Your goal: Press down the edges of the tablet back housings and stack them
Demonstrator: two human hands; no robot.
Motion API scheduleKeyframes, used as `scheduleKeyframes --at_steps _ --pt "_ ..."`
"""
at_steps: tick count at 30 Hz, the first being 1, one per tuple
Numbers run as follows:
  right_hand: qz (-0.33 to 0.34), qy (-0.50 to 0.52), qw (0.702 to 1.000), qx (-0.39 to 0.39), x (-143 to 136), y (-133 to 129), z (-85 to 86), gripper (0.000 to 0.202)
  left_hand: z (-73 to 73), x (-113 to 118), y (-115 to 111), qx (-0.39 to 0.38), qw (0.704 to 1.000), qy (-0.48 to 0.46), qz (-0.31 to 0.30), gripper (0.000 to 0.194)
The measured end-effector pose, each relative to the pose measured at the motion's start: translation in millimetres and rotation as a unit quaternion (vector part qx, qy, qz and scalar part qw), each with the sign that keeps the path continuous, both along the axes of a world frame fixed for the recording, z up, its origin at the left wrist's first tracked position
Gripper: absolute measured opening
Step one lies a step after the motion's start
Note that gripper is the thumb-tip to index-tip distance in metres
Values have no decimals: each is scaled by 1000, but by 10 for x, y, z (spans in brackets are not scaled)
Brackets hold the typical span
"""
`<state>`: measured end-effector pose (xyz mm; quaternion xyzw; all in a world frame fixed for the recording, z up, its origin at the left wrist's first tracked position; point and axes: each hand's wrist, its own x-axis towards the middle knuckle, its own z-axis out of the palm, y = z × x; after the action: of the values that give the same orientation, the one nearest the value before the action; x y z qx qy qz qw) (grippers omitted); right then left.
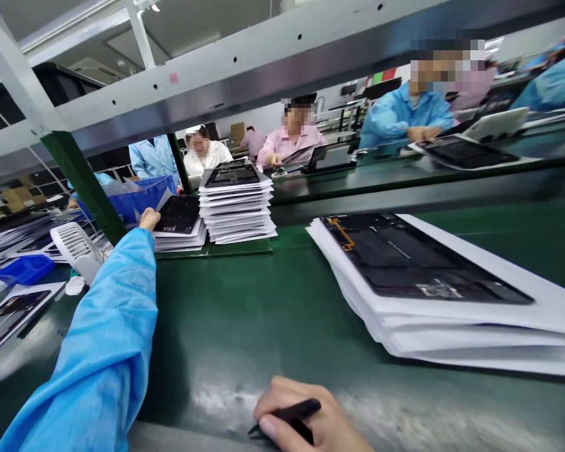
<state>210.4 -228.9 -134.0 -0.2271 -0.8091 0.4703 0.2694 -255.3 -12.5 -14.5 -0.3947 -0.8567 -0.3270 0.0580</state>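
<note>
At the far left of the green bench, my left hand point(149, 220) reaches out in a blue sleeve. Its fingers are closed at the left edge of a white paper sheet point(166, 199) that carries a black tablet back panel point(179, 215), on top of a low stack. Near the bench's front edge, my right hand point(306, 417) is closed around a slim black pointed tool point(297, 410). Whether it is a pen or tweezers I cannot tell. On the right lies a stack of paper sheets point(395, 320) topped by another black panel point(424, 257) with an orange flex cable.
A taller stack of paper and panels point(238, 210) stands just right of my left hand. Behind it is a blue bin point(136, 198). A white fan point(78, 248) and a blue tray point(26, 269) sit left. A metal shelf beam point(263, 72) crosses overhead. Several co-workers sit beyond.
</note>
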Motion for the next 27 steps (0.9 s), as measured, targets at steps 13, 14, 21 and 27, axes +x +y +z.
scheduleKeyframes --at_steps 13,14,21,27 --pt "51 98 962 250 126 -51 143 36 -375 1193 -438 94 956 177 -216 57" --pt "24 71 949 307 224 2 183 43 -449 1348 -546 96 938 192 -273 56" --pt "-253 -158 860 415 1334 780 617 39 -714 2323 -1323 59 783 340 -518 47" --pt "-211 -249 859 394 1684 1200 656 28 -691 2983 -1417 51 746 270 -606 48"
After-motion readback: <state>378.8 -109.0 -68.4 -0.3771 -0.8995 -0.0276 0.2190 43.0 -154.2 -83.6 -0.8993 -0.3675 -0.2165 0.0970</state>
